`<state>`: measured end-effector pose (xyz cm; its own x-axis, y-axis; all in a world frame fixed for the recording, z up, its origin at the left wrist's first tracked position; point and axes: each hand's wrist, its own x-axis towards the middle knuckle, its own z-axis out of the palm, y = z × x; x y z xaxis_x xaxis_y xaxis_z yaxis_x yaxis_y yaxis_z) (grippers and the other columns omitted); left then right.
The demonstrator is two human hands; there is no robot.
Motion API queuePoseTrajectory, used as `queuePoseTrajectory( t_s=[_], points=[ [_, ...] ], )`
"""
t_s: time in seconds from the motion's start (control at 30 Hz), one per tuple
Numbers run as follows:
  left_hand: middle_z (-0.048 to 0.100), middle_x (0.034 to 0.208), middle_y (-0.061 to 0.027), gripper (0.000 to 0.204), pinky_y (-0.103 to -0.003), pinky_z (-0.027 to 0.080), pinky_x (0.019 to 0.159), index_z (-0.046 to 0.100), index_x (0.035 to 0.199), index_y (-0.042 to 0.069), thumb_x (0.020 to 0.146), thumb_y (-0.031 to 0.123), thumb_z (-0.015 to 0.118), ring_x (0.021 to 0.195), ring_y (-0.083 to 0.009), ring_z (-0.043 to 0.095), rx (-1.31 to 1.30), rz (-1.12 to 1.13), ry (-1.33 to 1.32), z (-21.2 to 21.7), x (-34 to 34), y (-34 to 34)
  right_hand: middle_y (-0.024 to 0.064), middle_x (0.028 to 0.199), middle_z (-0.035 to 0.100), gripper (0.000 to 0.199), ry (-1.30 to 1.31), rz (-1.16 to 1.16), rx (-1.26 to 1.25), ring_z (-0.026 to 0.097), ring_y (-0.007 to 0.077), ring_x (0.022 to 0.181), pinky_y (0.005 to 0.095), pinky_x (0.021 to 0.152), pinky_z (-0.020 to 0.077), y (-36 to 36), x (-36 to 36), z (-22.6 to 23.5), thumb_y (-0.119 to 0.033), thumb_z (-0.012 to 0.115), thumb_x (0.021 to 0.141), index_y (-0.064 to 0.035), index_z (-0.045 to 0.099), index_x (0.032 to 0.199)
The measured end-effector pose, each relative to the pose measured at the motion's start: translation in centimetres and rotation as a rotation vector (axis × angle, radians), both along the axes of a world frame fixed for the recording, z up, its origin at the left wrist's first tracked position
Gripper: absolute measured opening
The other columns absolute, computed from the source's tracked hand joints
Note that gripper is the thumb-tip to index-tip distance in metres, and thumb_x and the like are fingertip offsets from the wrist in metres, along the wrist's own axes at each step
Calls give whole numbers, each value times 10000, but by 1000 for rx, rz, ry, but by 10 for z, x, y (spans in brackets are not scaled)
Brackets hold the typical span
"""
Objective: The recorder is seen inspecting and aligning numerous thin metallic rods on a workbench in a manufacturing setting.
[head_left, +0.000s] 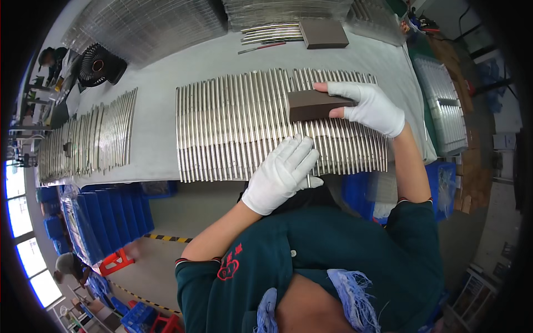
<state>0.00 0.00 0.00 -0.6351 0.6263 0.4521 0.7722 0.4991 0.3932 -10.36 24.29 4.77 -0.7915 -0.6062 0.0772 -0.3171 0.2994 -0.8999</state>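
Many slim, shiny metal rods (222, 127) lie side by side in a wide row on the pale cloth-covered table in front of me. My right hand (369, 105), in a white glove with bare thumb and fingertip showing, grips a brown rectangular block (315, 105). The block rests across the right half of the row, thumb on its near side and a finger on its far side. My left hand (284, 172), also gloved in white, lies with fingers stretched over the near ends of the rods, left of and below the block. Its thumb points right, at the table's front edge.
A second batch of rods (105, 136) lies at the left, near a black fan (100, 64). Behind, another brown block (323, 34) sits beside several loose rods (269, 33) and stacked clear trays (150, 28). Blue bins (111, 219) stand below the table's left side.
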Motion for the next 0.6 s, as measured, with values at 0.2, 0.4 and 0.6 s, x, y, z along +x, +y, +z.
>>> queuePoseTrajectory(
  t_s=[0.2, 0.4, 0.6],
  points=[
    [584, 1208, -185, 640, -469, 492, 1001, 578, 1167, -11, 674, 331, 800, 1125, -388, 594, 45, -24, -34, 0, -1, 0, 67, 1263, 683, 552, -27, 23, 96, 653, 183, 1143, 298, 1004, 503, 1, -8, 6, -63, 755, 819, -170, 621, 1344],
    [582, 1220, -183, 617, -473, 482, 1018, 580, 1161, -7, 702, 351, 782, 1140, -374, 592, 35, -10, -4, -1, 0, 1, 35, 1247, 691, 536, 294, 79, 225, 638, 165, 1155, 301, 1028, 495, -23, 2, 14, 3, 728, 821, -113, 626, 1334],
    [575, 1254, -182, 614, -475, 475, 1043, 586, 1170, 0, 715, 365, 777, 1182, -365, 579, 13, -13, -8, -2, 2, 1, 39, 1262, 684, 532, -15, -6, 114, 640, 167, 1153, 301, 1014, 500, 4, -6, 13, -3, 726, 829, -146, 632, 1332]
  ],
)
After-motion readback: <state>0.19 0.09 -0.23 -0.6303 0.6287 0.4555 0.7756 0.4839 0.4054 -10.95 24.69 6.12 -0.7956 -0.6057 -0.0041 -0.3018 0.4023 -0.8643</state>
